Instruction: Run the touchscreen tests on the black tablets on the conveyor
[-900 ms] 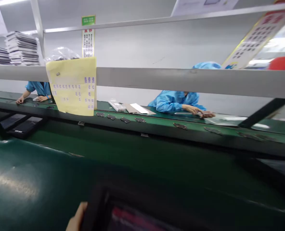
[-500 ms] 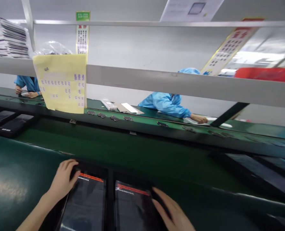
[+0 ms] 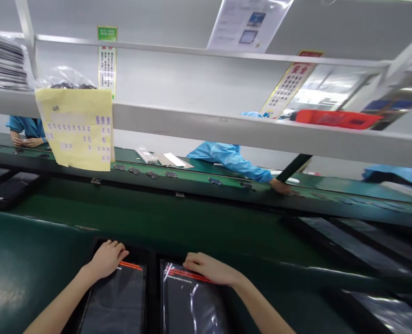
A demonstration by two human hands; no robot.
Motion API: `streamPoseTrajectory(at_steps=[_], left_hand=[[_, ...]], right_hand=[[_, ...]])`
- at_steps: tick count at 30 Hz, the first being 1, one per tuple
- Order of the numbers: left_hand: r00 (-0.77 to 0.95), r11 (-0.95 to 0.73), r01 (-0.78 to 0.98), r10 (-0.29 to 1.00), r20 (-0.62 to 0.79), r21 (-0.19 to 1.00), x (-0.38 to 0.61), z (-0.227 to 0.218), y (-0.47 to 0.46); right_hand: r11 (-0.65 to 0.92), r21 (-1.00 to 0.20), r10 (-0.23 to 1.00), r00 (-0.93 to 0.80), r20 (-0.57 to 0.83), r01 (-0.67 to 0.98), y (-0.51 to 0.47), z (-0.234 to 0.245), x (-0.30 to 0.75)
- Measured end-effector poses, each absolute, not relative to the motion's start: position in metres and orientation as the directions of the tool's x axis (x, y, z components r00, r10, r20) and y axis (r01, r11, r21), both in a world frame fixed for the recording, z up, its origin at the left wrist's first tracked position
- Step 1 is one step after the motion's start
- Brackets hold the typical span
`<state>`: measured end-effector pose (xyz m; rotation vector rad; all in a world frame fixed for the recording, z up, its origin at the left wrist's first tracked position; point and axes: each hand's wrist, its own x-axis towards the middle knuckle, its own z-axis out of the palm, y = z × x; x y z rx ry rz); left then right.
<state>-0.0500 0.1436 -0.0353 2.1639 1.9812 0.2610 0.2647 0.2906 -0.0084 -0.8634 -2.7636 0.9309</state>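
Noting lower centre: left hand (image 3: 107, 260), right hand (image 3: 211, 269) over tablets (image 3: 120, 301), tray (image 3: 152, 292) separating them; I can't tell whether fingers (image 3: 192, 261) grip.

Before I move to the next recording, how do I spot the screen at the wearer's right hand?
On the near green worktop, bottom centre, find the black tray holding two screens with red text. Take the right screen, its top partly under the right hand. Unlike the left screen, it shows bright curved glare streaks.
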Motion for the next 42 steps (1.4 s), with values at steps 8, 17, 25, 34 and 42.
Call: streamPoseTrajectory(at_steps=[8, 17, 25, 34, 42], left_hand=[[0.162, -0.065, 0.932, 0.954, -0.251, 0.356, -0.053, 0.001, 0.164], [0.327, 0.131, 0.809, 0.710, -0.624, 0.573, -0.079, 0.038, 0.223], [-0.087, 0.065, 0.748, 0.996, 0.001, 0.660, -0.094, 0.053, 0.248], [-0.107, 0.104, 0.748, 0.994, -0.035, 0.656, -0.108, -0.012, 0.062], [-0.091, 0.053, 0.803, 0.995, 0.034, 0.593, -0.102, -0.034, 0.046]], right_hand=[[0.605, -0.545, 0.773, -0.593, 0.226, 0.581, 0.309, -0.009, 0.240], [0.705, -0.366, 0.705, -0.658, 0.266, 0.607, 0.193, -0.067, 0.253], [0.701, -0.278, 0.710, -0.676, 0.194, 0.657, 0.181, -0.074, 0.247], [0.710, -0.469, 0.703, -0.489, 0.517, 0.524, 0.207, -0.067, 0.260], [0.713, -0.490, 0.701, -0.522, 0.486, 0.501, 0.207, -0.057, 0.266]])
